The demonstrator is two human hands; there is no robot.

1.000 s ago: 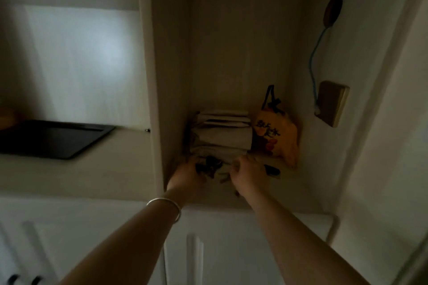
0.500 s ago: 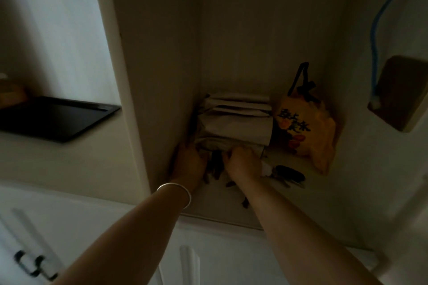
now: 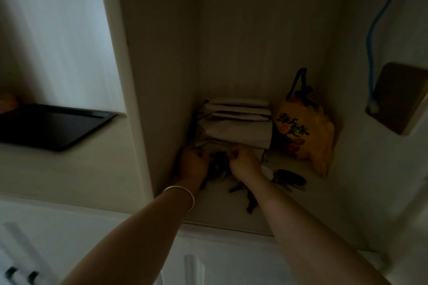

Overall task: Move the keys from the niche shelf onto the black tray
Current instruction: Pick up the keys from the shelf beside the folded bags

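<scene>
- Keys [image 3: 218,165] lie in a dark bunch on the niche shelf [image 3: 222,213], between the two hands and partly under them; a second set with a black fob [image 3: 292,177] lies just to the right, and loose dark pieces trail toward the shelf's front edge.
- The niche shelf is a pale, smooth, flat board in a tall recess; gathering every strand into one bunch before lifting looks wise, since trailing pieces could snag or drop.
- The black tray [image 3: 53,126] is a flat, matt rectangle with a low rim, on the worktop [image 3: 69,169] left of the niche wall, well apart from the keys.
- Folded pale paper bags [image 3: 238,125] stand stacked right behind the hands; a crinkly yellow bag [image 3: 305,133] with a dark handle leans beside them, so the lift should come forward, not back.
- The left hand [image 3: 193,164], with a thin metal bangle [image 3: 181,193] at the wrist, and the right hand [image 3: 245,164] both curl their fingers over the bunch; whether either has truly closed on it I cannot tell in this dim light.
</scene>
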